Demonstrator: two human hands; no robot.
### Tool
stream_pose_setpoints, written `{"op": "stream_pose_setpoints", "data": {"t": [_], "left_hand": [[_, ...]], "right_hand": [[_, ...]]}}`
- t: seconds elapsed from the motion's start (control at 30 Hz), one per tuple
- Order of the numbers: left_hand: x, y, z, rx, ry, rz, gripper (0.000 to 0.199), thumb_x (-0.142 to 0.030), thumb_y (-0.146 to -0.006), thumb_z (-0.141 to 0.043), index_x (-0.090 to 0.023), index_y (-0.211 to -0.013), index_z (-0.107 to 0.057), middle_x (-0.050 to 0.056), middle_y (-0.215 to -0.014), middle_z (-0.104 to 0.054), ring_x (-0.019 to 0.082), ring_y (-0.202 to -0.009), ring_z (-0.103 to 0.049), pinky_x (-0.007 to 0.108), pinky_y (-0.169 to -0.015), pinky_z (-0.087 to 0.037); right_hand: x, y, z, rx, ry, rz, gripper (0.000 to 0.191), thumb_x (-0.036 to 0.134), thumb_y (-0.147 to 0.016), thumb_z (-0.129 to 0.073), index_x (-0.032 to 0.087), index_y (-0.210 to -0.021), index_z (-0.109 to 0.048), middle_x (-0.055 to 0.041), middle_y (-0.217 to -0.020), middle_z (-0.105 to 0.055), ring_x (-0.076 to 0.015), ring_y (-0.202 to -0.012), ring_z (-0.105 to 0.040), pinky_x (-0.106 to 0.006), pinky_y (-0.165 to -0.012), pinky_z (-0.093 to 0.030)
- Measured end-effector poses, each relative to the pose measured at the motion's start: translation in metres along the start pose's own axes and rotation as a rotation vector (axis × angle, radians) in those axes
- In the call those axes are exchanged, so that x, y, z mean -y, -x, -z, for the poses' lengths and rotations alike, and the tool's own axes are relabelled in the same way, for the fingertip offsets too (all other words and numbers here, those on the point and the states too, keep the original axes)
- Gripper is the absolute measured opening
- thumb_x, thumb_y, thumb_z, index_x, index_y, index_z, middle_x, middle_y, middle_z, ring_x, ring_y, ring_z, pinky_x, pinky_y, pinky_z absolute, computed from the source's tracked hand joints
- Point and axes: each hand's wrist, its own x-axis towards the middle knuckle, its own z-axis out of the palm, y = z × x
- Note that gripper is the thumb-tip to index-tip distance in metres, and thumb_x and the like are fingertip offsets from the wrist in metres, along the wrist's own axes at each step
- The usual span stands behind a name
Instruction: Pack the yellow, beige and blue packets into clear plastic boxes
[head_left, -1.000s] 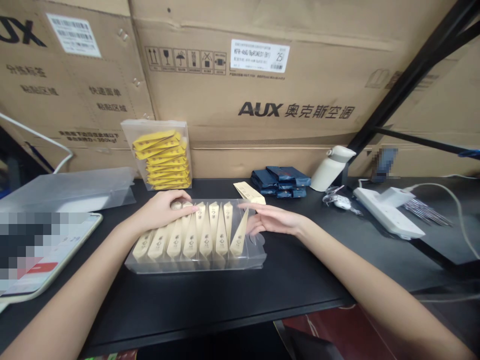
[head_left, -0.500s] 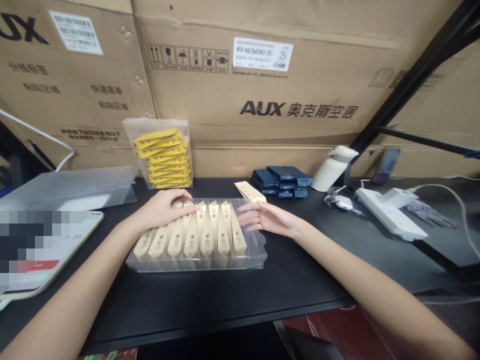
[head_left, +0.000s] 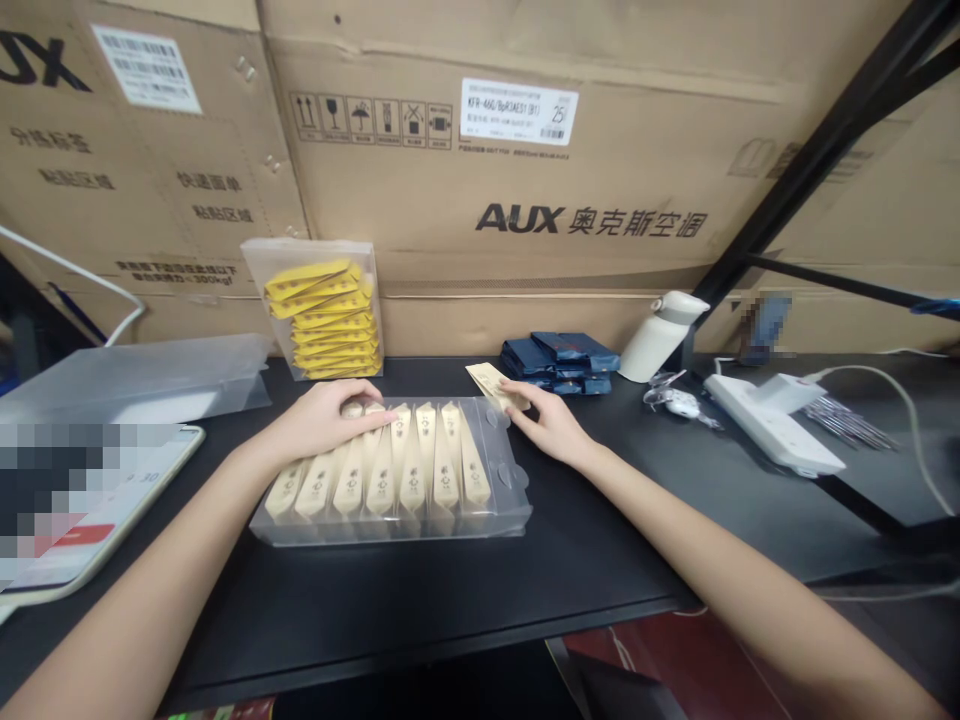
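A clear plastic box (head_left: pixel 504 510) lies on the desk with a row of several upright cream packets (head_left: pixel 412 480) inside, printed with dark characters. My left hand (head_left: pixel 326 415) is bent over its back left part, gripping the box, with one digit lying across the packet tops; some fingertips are hidden. Behind the box's right end, my right hand (head_left: pixel 551 420) has its fingers closed on a loose cream packet (head_left: pixel 486 379). The right end of the box has a gap beside the last packet.
A clear box of yellow packets (head_left: pixel 334 325) stands at the back, against large cardboard cartons (head_left: pixel 420 220). Dark blue packets (head_left: pixel 562 360), a white bottle (head_left: pixel 660 340) and a power strip (head_left: pixel 772 425) sit to the right. A tablet (head_left: pixel 112 530) and plastic sleeves (head_left: pixel 150 375) are at left.
My right hand has moved from the box's right end slightly back and closed on the loose cream packet. My left hand stays in place. The view has shifted slightly.
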Motion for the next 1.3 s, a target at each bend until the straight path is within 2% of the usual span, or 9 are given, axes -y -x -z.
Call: {"op": "stream_pose_setpoints", "data": {"t": [0.13,0.27,0.4,0.53,0.7,0.83,1.03,1.2,1.3], "left_hand": [[0.000,0.000,0.000,-0.001,0.004,0.003,0.047,-0.064,-0.078,-0.057,-0.023,-0.096,-0.067,0.005,-0.106,-0.072,0.028,-0.102,-0.064,0.036,-0.090,-0.047],[0.001,0.000,0.000,-0.003,0.006,-0.006,0.047,-0.065,-0.078,-0.057,-0.023,-0.096,-0.068,0.005,-0.105,-0.072,0.029,-0.101,-0.064,0.037,-0.089,-0.047],[0.001,0.000,0.000,-0.009,-0.003,-0.008,0.047,-0.065,-0.077,-0.057,-0.023,-0.095,-0.068,0.005,-0.106,-0.073,0.029,-0.102,-0.064,0.036,-0.089,-0.047],[0.001,0.000,0.000,-0.013,-0.002,-0.001,0.047,-0.065,-0.077,-0.057,-0.023,-0.096,-0.068,0.005,-0.106,-0.073,0.029,-0.101,-0.064,0.037,-0.089,-0.047],[0.000,0.000,0.000,-0.005,0.002,0.000,0.046,-0.064,-0.078,-0.058,-0.023,-0.096,-0.068,0.005,-0.106,-0.072,0.028,-0.102,-0.064,0.037,-0.090,-0.047],[0.001,0.000,0.000,0.001,0.005,0.008,0.047,-0.064,-0.078,-0.058,-0.023,-0.096,-0.067,0.005,-0.107,-0.072,0.029,-0.103,-0.063,0.036,-0.090,-0.046],[0.001,0.000,0.000,0.003,0.013,0.002,0.047,-0.065,-0.078,-0.058,-0.023,-0.097,-0.067,0.004,-0.107,-0.072,0.028,-0.103,-0.063,0.036,-0.090,-0.046],[0.001,0.000,-0.001,-0.001,0.022,0.002,0.048,-0.065,-0.078,-0.059,-0.022,-0.097,-0.067,0.004,-0.106,-0.071,0.027,-0.101,-0.063,0.035,-0.090,-0.045],[0.002,0.000,-0.001,-0.004,0.026,-0.006,0.047,-0.064,-0.078,-0.059,-0.022,-0.096,-0.067,0.004,-0.105,-0.071,0.026,-0.101,-0.063,0.034,-0.089,-0.045]], "right_hand": [[0.002,0.001,-0.003,0.119,0.131,0.077,0.037,0.026,-0.085,-0.059,0.020,-0.121,-0.062,-0.0129,-0.128,-0.062,-0.0312,-0.125,-0.054,-0.052,-0.106,-0.040],[0.002,-0.001,0.000,0.085,0.199,-0.006,0.030,0.030,-0.084,-0.061,0.020,-0.111,-0.066,-0.0126,-0.116,-0.068,-0.0298,-0.108,-0.062,-0.047,-0.095,-0.047],[0.004,-0.001,0.004,0.045,0.203,-0.006,0.021,0.033,-0.081,-0.065,0.021,-0.098,-0.068,-0.0095,-0.103,-0.070,-0.0274,-0.098,-0.062,-0.044,-0.091,-0.048],[0.001,0.000,0.005,0.078,0.214,0.020,0.030,0.032,-0.074,-0.071,0.019,-0.101,-0.067,-0.0124,-0.110,-0.065,-0.0304,-0.107,-0.058,-0.048,-0.095,-0.045],[-0.002,0.000,0.002,0.068,0.170,0.032,0.031,0.021,-0.071,-0.067,0.017,-0.102,-0.066,-0.0148,-0.118,-0.061,-0.0304,-0.114,-0.057,-0.047,-0.100,-0.043],[0.000,-0.002,0.002,-0.062,0.042,-0.062,0.029,0.024,-0.071,-0.065,0.018,-0.099,-0.065,-0.0123,-0.115,-0.065,-0.0284,-0.110,-0.060,-0.044,-0.098,-0.044],[0.000,-0.010,0.008,-0.351,-0.252,-0.320,0.019,0.035,-0.080,-0.054,0.020,-0.082,-0.065,-0.0039,-0.090,-0.069,-0.0211,-0.089,-0.062,-0.034,-0.084,-0.048],[-0.005,-0.015,0.013,-0.536,-0.426,-0.466,0.032,0.051,-0.078,-0.060,0.020,-0.074,-0.065,-0.0020,-0.073,-0.064,-0.0171,-0.070,-0.058,-0.026,-0.061,-0.047],[-0.007,-0.016,0.017,-0.645,-0.416,-0.429,0.041,0.059,-0.074,-0.065,0.018,-0.071,-0.064,0.0002,-0.064,-0.060,-0.0139,-0.060,-0.053,-0.024,-0.055,-0.043]]}}
